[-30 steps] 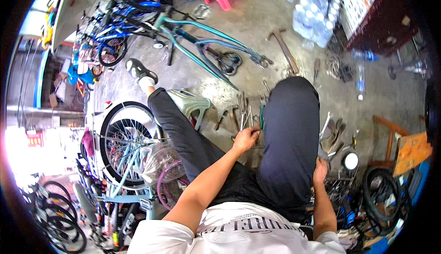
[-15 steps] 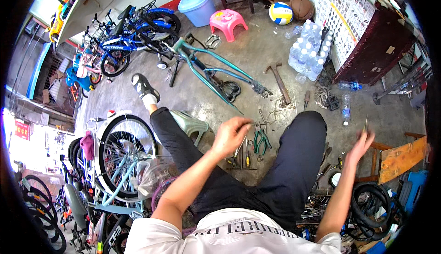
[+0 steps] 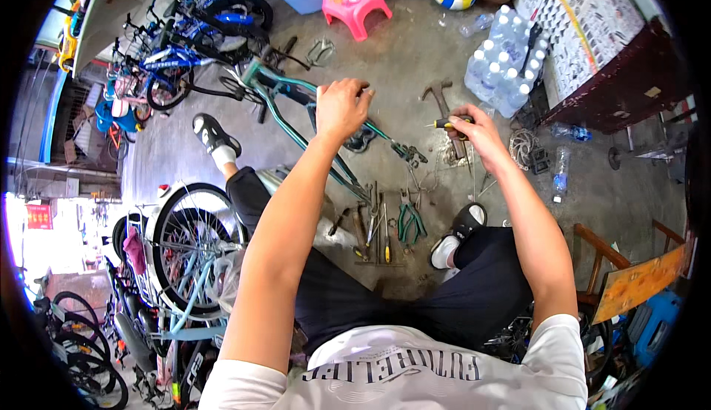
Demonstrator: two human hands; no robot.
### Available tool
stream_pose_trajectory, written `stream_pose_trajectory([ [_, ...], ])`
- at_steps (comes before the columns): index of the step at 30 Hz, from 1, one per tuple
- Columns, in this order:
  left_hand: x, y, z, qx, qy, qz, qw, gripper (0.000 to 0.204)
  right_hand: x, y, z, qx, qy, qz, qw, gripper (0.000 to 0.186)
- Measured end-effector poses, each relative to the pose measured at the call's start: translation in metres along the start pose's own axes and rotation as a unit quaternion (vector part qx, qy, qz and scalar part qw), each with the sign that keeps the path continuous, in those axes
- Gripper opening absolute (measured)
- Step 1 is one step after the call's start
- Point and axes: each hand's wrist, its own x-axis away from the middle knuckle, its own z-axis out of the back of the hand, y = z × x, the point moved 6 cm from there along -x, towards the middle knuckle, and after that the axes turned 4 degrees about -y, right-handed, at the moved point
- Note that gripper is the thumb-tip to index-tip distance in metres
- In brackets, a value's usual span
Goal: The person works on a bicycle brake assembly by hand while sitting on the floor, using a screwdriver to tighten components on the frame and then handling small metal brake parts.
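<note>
Head view: the right hand (image 3: 475, 133) grips the yellow-and-black screwdriver (image 3: 443, 123), tip leftward, above the hammer (image 3: 440, 101). The left hand (image 3: 344, 108), fingers bent, overlaps the bicycle frame (image 3: 280, 122); its grip cannot be determined.

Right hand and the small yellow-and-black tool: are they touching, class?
Touching. The head view shows the right hand closed around the yellow-and-black tool, whose thin tip sticks out toward the left.
</note>
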Motion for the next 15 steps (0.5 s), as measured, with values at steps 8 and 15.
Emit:
stream_pose_trajectory([
  [8, -0.002, 0.008, -0.012, -0.077, 0.006, -0.027, 0.997, 0.019, -0.046, 0.053, -0.004, -0.042, -0.088, -0.098, 0.990, 0.025],
  [15, -0.002, 0.008, -0.017, -0.076, 0.004, -0.029, 0.997, 0.016, -0.053, 0.083, -0.007, -0.027, -0.140, -0.121, 0.982, 0.023],
])
